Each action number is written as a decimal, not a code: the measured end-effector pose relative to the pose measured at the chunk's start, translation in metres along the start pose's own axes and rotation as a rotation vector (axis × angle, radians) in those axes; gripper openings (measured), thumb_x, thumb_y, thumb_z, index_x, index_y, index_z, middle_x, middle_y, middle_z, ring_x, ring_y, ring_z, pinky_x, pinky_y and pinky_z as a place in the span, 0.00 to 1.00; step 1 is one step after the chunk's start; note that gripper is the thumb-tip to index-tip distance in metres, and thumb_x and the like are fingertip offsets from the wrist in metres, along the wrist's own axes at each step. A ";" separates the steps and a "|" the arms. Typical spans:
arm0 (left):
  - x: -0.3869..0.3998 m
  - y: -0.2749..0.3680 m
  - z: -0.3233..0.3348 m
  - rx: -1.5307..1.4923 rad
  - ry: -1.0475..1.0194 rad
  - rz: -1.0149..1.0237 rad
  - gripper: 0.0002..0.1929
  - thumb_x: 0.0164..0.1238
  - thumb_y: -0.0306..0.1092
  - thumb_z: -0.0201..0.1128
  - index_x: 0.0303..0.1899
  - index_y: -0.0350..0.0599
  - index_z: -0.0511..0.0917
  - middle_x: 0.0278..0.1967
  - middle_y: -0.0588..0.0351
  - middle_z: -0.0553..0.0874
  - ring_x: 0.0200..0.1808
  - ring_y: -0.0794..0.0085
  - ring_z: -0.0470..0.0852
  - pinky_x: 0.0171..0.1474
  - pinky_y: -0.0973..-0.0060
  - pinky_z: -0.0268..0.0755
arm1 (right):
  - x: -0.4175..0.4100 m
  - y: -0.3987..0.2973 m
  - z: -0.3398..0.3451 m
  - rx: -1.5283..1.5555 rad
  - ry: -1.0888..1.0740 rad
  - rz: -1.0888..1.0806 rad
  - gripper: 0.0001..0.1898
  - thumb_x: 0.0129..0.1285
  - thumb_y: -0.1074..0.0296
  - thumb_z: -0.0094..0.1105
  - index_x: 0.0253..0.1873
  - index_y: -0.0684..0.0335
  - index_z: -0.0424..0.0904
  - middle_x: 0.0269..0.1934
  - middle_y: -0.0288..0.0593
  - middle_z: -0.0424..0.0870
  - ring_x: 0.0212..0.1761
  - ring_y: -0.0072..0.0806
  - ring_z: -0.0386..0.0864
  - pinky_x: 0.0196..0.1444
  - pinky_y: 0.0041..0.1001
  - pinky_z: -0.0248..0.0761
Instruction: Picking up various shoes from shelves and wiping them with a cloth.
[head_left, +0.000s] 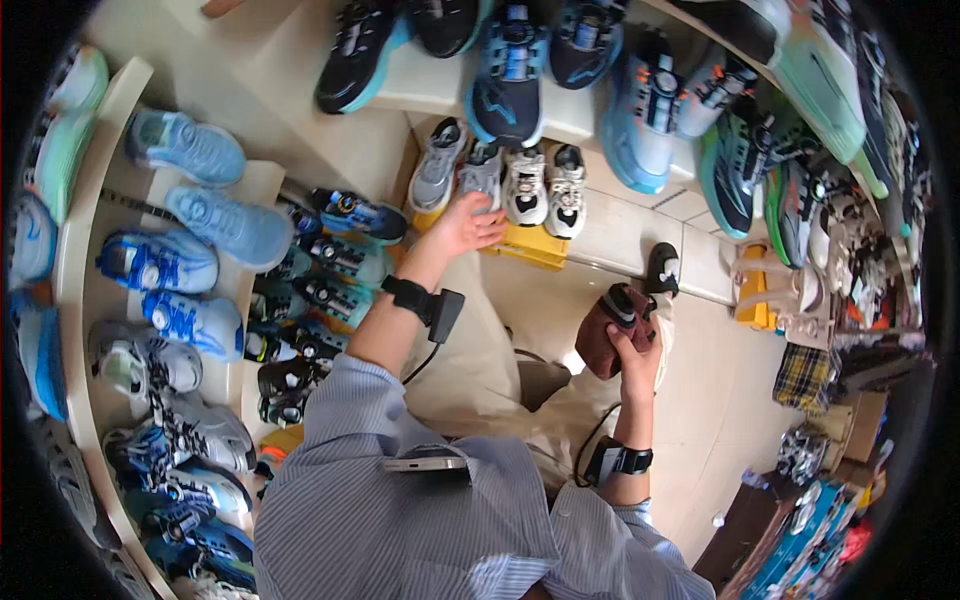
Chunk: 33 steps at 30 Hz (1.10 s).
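My left hand (472, 223) is held over the toe of a grey sneaker (480, 176), fingers apart and nothing in them; whether it touches the shoe I cannot tell. Beside that shoe stand its grey mate (435, 169) and a pair of cream-and-black sneakers (525, 187), set in a row above a yellow shoebox (529, 246). Over my knee on the right, my right hand (637, 352) grips a bunched maroon cloth (598, 341). A dark fold or piece shows at the cloth's top, too unclear to name.
Blue running shoes (506, 82) line the shelf (577, 112) ahead, overhanging the row. On the left, a rack (75, 247) holds several blue sneakers (191, 311). Boxes (750, 517) are stacked at lower right. A cable (424, 364) hangs from my left wrist strap.
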<state>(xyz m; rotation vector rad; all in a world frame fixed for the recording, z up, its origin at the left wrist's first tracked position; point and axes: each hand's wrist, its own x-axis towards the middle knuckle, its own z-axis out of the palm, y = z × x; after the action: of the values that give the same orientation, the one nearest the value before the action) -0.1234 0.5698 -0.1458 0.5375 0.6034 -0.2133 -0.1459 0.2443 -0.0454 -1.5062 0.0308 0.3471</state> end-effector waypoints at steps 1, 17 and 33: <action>0.026 -0.012 0.004 0.008 0.085 -0.091 0.28 0.56 0.48 0.55 0.56 0.49 0.59 0.51 0.44 0.71 0.51 0.54 0.72 0.54 0.57 0.63 | 0.003 0.003 -0.007 0.008 0.033 0.012 0.25 0.48 0.79 0.61 0.53 0.70 0.65 0.46 0.45 0.75 0.49 0.27 0.72 0.52 0.26 0.65; 0.172 -0.107 -0.052 -0.099 0.202 -0.113 0.38 0.52 0.53 0.62 0.62 0.56 0.55 0.64 0.50 0.55 0.63 0.57 0.58 0.62 0.59 0.51 | 0.002 0.070 -0.071 0.572 0.181 0.431 0.25 0.53 0.63 0.58 0.55 0.64 0.64 0.48 0.43 0.73 0.50 0.34 0.72 0.53 0.31 0.65; 0.107 -0.063 -0.002 -0.273 0.324 -0.096 0.23 0.45 0.53 0.63 0.30 0.41 0.69 0.26 0.59 0.73 0.23 0.73 0.72 0.38 0.74 0.65 | 0.012 0.079 -0.052 0.534 0.030 0.440 0.22 0.54 0.64 0.57 0.53 0.63 0.65 0.46 0.42 0.74 0.47 0.31 0.72 0.50 0.29 0.66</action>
<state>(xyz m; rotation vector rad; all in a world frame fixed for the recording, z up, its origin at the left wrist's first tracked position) -0.0595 0.5136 -0.2363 0.2793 0.9592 -0.1318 -0.1436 0.1982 -0.1289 -0.9629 0.4505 0.6142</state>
